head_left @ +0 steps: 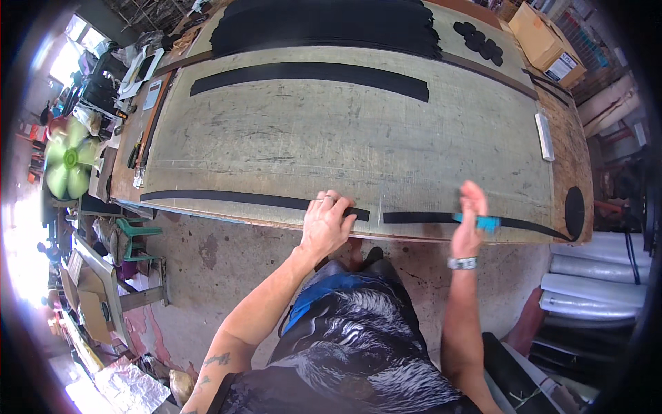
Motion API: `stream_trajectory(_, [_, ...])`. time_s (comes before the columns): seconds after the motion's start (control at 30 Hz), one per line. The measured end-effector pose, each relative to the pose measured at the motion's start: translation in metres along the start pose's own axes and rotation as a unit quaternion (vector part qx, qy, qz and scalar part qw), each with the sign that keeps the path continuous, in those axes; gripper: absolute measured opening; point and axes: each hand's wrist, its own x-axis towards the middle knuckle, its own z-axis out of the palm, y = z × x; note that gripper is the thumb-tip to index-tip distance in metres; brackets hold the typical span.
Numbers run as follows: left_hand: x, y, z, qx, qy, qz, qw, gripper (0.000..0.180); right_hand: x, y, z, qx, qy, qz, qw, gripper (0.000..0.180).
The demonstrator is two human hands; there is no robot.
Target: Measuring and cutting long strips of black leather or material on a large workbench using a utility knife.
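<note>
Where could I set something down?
The middle of the table, between the curved black band and the left hand. Crowded: the near edge, with black strips and the right hand; the far side, with the black stack.

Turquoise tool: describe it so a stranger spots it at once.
Find the big worktable, then the right half of its near edge. There the right hand holds the turquoise tool by a black strip; its bright colour sets it apart from that strip.

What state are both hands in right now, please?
Left hand: resting on a black strip; whether it grips the strip cannot be told.
Right hand: closed, holding a teal tool.
</note>
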Motion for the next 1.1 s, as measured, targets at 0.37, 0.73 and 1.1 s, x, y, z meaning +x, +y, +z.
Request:
stream_trajectory(0.37, [-0.005, -0.022, -0.001, 0.066, -0.029, -0.003, 0.997, 0.034, 0.068, 0.076, -0.012, -0.324, -0.245, -0.124, 0.905, 0.033])
stream_trajectory(0.73, [0.053, -0.02, -0.037, -0.209, -0.135, -0.023, 0.968, 0.024, -0.003, 0.006, 0.096, 0.111, -0.402, 0.146, 0.897, 0.018])
stream_trajectory(1.1, [-0.003, -0.226, -0.189, -0.183, -0.181, -0.105, 0.961, 0.042, 0.118, 0.072, 0.01, 0.015, -0.036, 0.172, 0.984, 0.014])
